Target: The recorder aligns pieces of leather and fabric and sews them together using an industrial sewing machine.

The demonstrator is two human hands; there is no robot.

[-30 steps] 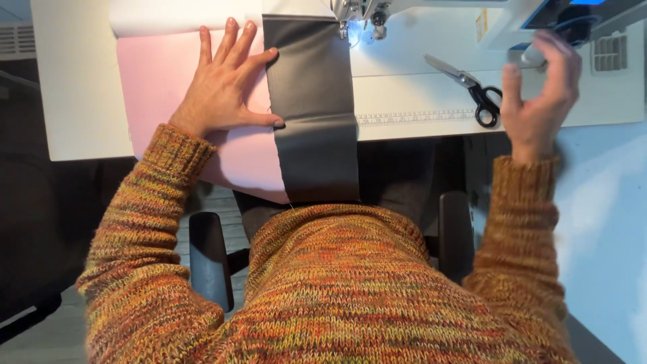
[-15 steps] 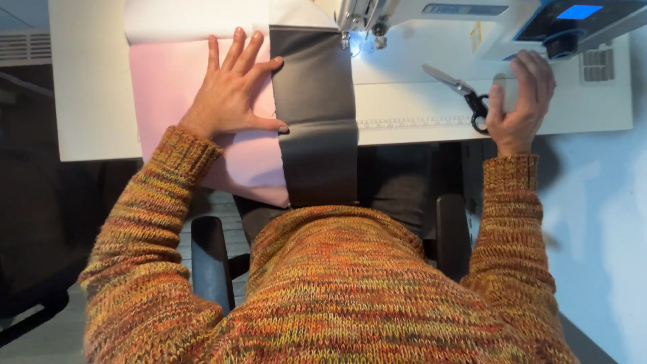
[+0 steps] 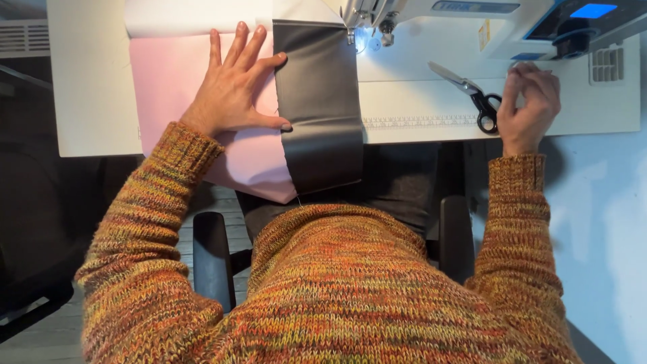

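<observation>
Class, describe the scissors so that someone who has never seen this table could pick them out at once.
Start at the white sewing machine along the table's far edge. Just in front of it, beside the right hand, lie the scissors. They are the only tool there: silver blades, black handles.

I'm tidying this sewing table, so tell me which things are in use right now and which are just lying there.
In use:
- pink fabric sheet, pressed flat by the left hand
- dark grey fabric strip
- white sewing machine

Lying about:
- black-handled metal scissors, beside the right hand
- white table
</observation>
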